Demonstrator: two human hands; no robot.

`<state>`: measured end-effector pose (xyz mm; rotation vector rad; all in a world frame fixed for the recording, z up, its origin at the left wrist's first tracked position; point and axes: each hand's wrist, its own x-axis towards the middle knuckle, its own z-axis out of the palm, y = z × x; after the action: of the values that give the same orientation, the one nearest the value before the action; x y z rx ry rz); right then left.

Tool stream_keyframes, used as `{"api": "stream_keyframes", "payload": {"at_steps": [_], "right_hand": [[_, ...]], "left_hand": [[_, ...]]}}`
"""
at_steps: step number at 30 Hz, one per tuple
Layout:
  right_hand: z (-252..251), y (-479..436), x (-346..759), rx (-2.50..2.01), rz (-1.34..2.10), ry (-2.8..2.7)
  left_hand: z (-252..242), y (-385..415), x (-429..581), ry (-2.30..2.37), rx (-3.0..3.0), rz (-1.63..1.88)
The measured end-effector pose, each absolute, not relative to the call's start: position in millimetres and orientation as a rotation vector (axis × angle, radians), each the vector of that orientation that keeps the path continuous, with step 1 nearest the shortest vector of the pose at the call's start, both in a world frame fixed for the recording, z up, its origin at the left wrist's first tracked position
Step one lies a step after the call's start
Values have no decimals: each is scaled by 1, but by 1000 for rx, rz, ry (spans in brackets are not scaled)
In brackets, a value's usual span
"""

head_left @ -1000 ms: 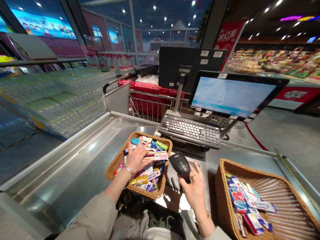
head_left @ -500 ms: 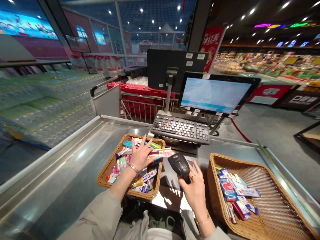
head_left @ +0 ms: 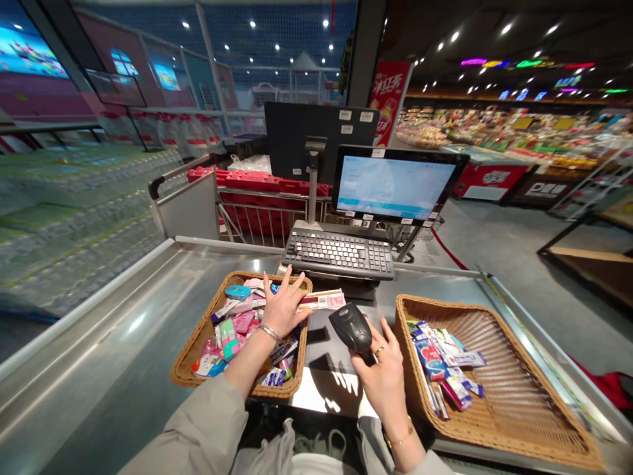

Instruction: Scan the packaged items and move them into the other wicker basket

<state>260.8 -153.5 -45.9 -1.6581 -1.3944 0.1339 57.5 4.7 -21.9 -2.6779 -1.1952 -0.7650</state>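
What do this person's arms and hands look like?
Both arms wear loose beige jacket sleeves. The left hand has a silver bracelet at the wrist; the right hand has a gold ring and a thin gold bracelet.

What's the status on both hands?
Right hand gripping handheld barcode scanner. Left hand open over wicker basket, beside flat striped packet. Second wicker basket at right.

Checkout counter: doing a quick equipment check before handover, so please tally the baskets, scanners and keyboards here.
Wicker baskets: 2
Scanner: 1
Keyboard: 1
Total: 4
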Motion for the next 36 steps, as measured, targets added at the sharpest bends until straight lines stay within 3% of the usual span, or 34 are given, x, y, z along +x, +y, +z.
{"api": "stream_keyframes", "payload": {"at_steps": [36], "right_hand": [[-37,-165,269,-1753,-13,-1449]], "left_hand": [[-17,14,84,-1058,-2760,-787]]}}
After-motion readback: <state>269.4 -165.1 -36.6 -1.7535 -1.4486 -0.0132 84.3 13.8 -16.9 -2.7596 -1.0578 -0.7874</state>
